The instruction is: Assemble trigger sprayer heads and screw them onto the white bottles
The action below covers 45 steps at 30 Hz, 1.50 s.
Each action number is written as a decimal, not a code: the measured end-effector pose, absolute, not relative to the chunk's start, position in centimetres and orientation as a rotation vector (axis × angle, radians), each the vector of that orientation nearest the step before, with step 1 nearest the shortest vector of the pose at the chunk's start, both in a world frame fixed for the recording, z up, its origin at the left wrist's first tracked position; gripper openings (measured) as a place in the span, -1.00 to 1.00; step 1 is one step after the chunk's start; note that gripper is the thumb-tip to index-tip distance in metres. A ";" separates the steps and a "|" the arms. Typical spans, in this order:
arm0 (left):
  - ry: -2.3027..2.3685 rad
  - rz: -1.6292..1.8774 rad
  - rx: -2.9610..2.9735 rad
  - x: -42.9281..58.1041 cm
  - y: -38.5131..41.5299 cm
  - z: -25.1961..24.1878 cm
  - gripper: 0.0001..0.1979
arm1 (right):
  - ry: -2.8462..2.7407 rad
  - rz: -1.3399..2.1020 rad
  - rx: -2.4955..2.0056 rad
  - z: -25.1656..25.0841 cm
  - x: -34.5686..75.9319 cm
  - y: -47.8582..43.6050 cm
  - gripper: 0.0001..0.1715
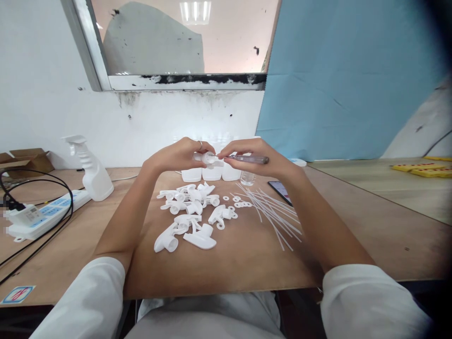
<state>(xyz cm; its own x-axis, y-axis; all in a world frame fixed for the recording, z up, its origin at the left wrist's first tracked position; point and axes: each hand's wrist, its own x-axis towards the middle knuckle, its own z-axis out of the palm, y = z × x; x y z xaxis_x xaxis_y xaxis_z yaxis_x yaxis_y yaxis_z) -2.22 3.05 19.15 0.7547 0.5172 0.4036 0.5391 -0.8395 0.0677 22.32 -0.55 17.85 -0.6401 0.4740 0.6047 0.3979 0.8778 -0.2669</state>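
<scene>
Raised over the table, my left hand point(185, 153) is closed around a white spray bottle trigger head point(209, 158), its round opening turned toward the right. My right hand point(252, 150) grips a screwdriver point(252, 160) with a clear handle, held level. The tool's tip meets or nearly meets the opening; I cannot tell how deep it goes. On the table below lies a pile of white trigger heads point(192, 195). Small white rings point(242, 205) and thin white tubes point(271, 209) lie to the right of the pile.
White bottles point(212, 174) stand in a row behind my hands, beside a clear bottle point(247, 177). A complete spray bottle point(93, 169), a power strip point(49, 214) with black cables and a cardboard box point(31, 160) are on the left. A phone point(280, 192) lies near my right forearm.
</scene>
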 end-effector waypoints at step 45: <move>-0.793 -0.511 -2.972 -1.9 4.3 18.5 -0.63 | -2.618 0.411 -0.521 18.6 22.7 -0.1 -0.78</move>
